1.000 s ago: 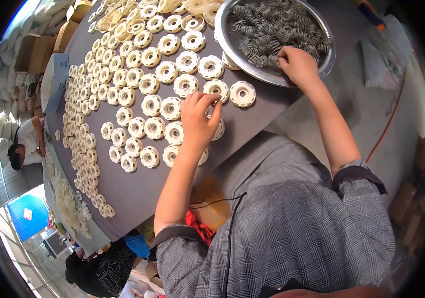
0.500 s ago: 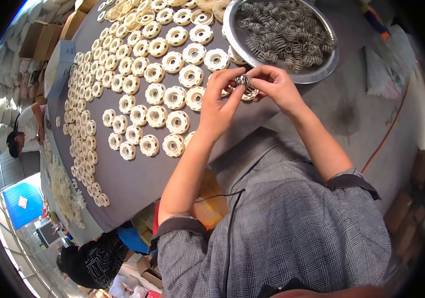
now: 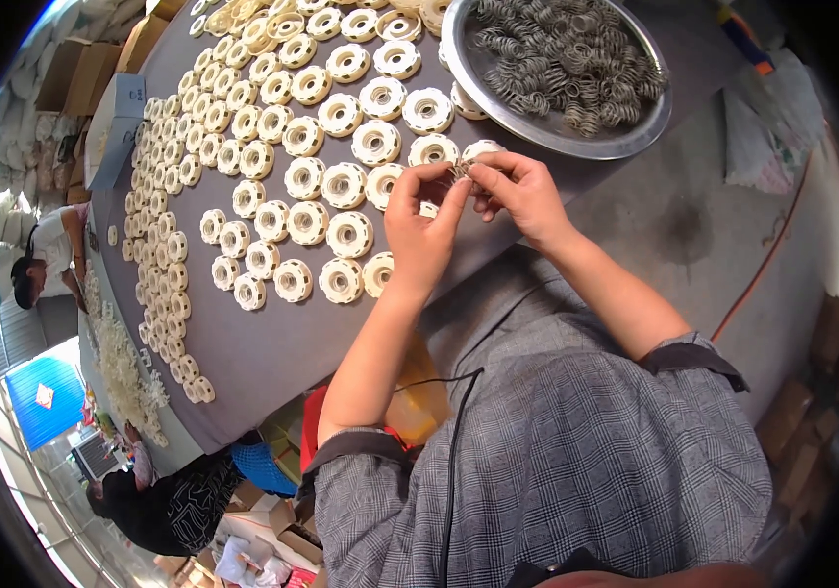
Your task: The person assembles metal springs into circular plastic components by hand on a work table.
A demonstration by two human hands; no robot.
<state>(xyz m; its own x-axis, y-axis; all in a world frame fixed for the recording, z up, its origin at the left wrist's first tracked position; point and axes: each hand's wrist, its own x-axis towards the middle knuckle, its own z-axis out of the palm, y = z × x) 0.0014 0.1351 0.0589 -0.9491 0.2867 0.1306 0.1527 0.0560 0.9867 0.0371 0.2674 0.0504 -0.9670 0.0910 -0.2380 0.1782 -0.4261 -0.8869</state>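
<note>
Dark grey surface (image 3: 272,353), seen from above, carrying many cream-coloured round plastic wheels (image 3: 341,186) laid flat in curved rows, the rows thinning toward the near edge; round metal basin (image 3: 547,132) at the far right of the surface, holding a loose heap of grey coiled wire springs (image 3: 567,54), still well filled; by judgement the work is partly through, since many wheels near the hands show a dark ring at the centre while the basin remains far from spent, though how many wheels are finished cannot be told at this size; left hand (image 3: 424,230) and right hand (image 3: 518,191) raised together just above the wheels beside the basin's near rim, fingertips of both pinched closed on one small spring (image 3: 461,171) held between them; the spring itself is tiny and partly hidden by the fingers; other people sit beyond the left edge of the surface, apart from these hands
</note>
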